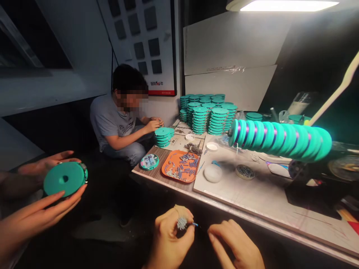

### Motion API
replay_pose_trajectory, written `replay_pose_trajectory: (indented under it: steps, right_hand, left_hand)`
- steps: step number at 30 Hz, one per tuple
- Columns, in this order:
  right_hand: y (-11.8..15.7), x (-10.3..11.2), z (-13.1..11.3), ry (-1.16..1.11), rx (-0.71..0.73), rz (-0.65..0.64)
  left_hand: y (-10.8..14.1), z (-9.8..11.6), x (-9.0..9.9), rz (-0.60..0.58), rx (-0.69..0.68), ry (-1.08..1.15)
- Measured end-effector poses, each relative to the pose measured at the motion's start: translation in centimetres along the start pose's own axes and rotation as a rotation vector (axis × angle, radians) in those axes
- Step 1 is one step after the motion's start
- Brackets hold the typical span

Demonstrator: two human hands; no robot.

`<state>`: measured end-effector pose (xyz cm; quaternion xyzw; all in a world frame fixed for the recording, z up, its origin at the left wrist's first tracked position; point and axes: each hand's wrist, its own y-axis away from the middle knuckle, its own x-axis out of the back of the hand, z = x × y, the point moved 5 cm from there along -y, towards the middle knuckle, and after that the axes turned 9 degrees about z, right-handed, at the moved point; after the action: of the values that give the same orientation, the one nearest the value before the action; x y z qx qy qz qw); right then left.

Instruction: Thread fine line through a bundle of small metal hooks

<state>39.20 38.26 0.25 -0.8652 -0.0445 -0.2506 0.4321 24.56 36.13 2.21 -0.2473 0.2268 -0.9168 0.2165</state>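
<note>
My left hand (174,237) is closed around a bundle of thin grey rods (182,223), seen end-on at its palm side. A small blue piece (195,224) sticks out to the right from between its thumb and forefinger. To the right, and apart from it, my right hand (234,243) has its fingers bent and close together; whether anything small is between the fingertips cannot be made out. Both hands are in front of the table's near edge, below an orange tray (165,170) that holds blue and silver pieces.
Another person's hands at the left hold a green spool (63,179). A seated person (117,123) works behind the table (266,198). Stacked green spools (200,119) stand at the back. A row of green discs (280,138) hangs over the right side, near a round dish (245,172).
</note>
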Motion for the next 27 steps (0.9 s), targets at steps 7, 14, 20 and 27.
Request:
replay_pose_trajectory:
  steps: [7,14,20,27]
  right_hand:
    - [-0.5,0.2,-0.9,0.128,0.120,0.082]
    - [-0.3,-0.3,-1.3,0.131,0.065,0.109]
    - [-0.5,-0.6,-0.9,0.066,0.068,0.009]
    - [-1.4,0.3,-0.6,-0.050,0.034,-0.059]
  left_hand:
    - [0.0,1.5,-0.2,-0.078,-0.142,-0.165]
    - [0.4,1.4,-0.7,-0.161,-0.160,-0.225]
    - [0.4,1.5,-1.1,-0.240,-0.037,-0.218]
    - [-0.1,-2.5,0.8,-0.185,0.357,0.161]
